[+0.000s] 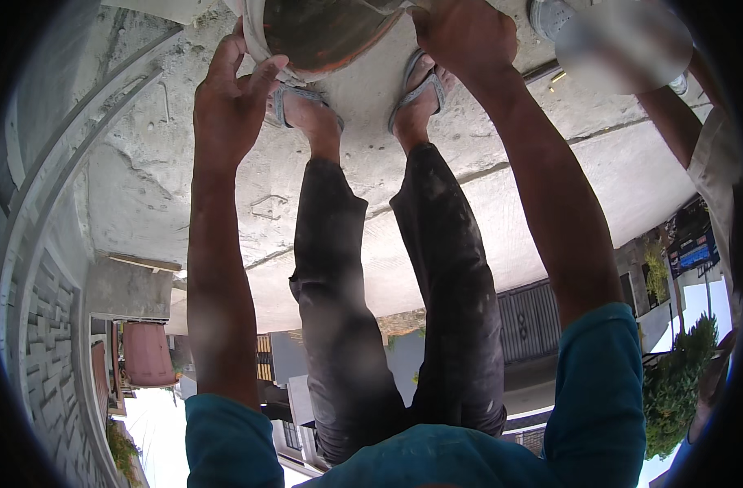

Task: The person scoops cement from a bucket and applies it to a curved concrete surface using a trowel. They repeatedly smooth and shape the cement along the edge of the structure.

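Observation:
A wide, round container [331, 37] with a dark, reddish-edged inside and a pale, dusty rim stands out at the top of the head view, partly cut off. My left hand [240, 85] grips its left side, thumb along the rim and fingers mostly behind it. On the right, my right hand [469, 41] is closed around the rim's edge, its knuckles toward me. Whether the container rests on the ground or hangs above it, I cannot tell. My sandalled feet [310, 110] are just below it on dusty concrete.
Close by on the right is another person [681, 122], with arms bent and a light shoe [550, 18] near my right hand. A curved metal rail [78, 138] runs along the left. A bent wire piece [267, 207] lies on the concrete [168, 195].

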Tool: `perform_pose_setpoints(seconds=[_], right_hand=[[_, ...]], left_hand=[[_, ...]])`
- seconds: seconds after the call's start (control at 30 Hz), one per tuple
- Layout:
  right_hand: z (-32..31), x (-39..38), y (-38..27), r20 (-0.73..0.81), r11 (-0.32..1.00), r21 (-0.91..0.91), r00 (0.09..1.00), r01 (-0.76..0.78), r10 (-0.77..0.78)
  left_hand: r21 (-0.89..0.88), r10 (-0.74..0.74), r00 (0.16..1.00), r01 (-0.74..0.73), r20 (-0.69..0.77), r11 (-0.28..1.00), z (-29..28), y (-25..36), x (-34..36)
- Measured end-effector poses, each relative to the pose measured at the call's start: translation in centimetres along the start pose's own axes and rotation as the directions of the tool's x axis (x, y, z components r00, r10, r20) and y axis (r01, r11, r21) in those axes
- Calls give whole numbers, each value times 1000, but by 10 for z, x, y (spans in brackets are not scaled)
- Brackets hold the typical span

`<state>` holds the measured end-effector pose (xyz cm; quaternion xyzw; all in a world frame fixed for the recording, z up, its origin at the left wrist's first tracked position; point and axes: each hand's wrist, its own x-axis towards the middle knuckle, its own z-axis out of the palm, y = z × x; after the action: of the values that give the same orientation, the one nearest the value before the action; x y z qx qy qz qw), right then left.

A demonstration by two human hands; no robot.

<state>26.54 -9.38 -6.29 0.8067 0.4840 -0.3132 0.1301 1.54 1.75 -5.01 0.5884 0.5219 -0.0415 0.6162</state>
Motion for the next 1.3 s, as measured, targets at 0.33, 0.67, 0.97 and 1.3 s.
perform_pose_setpoints(seconds=[0.33,0.67,0.97,1.3], right_hand=[[-2,-1,-6,6,990,141,1000,-30,30],[81,-16,-15,18,808,588,999,30,-51],[35,-81,0,251,393,891,968,-227,-11],[-138,-271,-5,43,330,942,997,-63,68]], left_hand=[[-23,-36,997,38,75,999,-9,3,10],[-189,-98,994,106,51,976,-8,4,12],[-96,-142,985,132,-98,987,-62,-11,38],[229,2,993,26,-120,973,-68,67,-111]])
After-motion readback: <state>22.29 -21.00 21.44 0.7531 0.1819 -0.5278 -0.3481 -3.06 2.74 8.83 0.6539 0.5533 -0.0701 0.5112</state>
